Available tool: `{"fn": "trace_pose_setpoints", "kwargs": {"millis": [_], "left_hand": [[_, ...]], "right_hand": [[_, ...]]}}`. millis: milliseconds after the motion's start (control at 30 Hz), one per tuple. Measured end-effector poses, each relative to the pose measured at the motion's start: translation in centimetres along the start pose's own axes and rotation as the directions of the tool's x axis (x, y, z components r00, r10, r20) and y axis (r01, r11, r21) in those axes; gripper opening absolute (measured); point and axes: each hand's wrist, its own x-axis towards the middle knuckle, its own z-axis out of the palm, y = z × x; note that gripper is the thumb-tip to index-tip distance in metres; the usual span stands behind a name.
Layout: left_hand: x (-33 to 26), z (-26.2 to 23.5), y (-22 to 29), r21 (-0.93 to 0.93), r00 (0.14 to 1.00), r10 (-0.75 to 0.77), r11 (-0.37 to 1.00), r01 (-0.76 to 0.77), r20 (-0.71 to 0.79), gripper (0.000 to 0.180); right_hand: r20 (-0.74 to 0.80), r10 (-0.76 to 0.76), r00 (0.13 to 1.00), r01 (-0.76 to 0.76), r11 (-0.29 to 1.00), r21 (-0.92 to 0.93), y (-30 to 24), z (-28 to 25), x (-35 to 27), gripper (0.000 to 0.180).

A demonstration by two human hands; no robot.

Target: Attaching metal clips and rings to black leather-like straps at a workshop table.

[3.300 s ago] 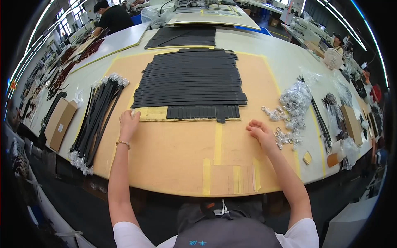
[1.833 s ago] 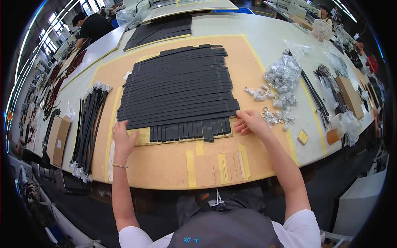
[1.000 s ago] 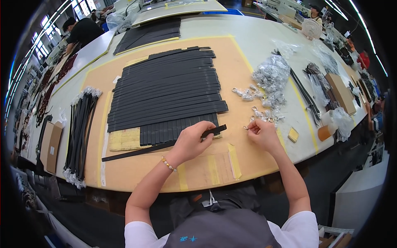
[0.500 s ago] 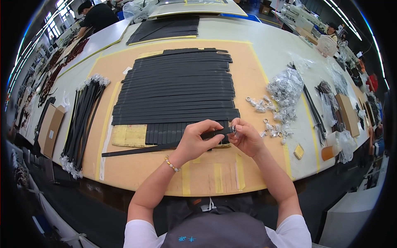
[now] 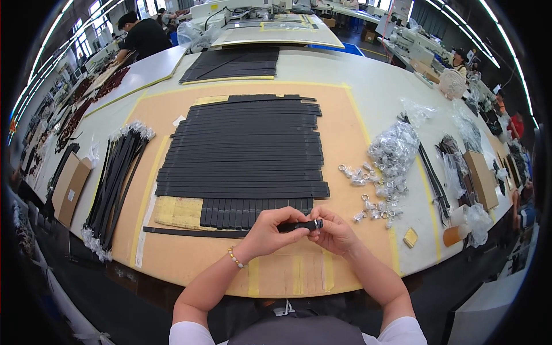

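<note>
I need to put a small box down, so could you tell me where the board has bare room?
Bare board lies near the front edge, below the black strap. Crowded: the row of straps in the middle, and metal buckles right of both hands.

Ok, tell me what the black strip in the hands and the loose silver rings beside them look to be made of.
Black strip: probably leather or a synthetic look-alike; matte, flat, lying limp on the board. Silver rings: likely metal; bright glints. Too small to be sure.
</note>
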Motion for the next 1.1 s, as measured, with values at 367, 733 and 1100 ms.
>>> {"fn": "trace_pose_setpoints", "kwargs": {"millis": [367,733,1100], "left_hand": [[-0.6,-0.1,1.6,0.071,0.999,0.042,0.997,-0.041,-0.016,0.017],[-1.1,0.0,2.2,0.225,0.989,0.122,0.964,-0.139,0.089,0.016],[-0.9,1.5,-0.1,0.421,0.98,0.176,0.885,-0.199,0.092,0.021]], "right_hand": [[-0.057,-0.049,0.997,0.038,0.983,-0.179,0.4,0.2,-0.6,0.016],[-0.078,0.057,0.995,-0.079,0.948,-0.308,-0.8,0.6,-0.8,0.017],[-0.358,0.019,0.933,-0.283,0.653,-0.703,-0.2,1.7,-1.1,0.009]]}}
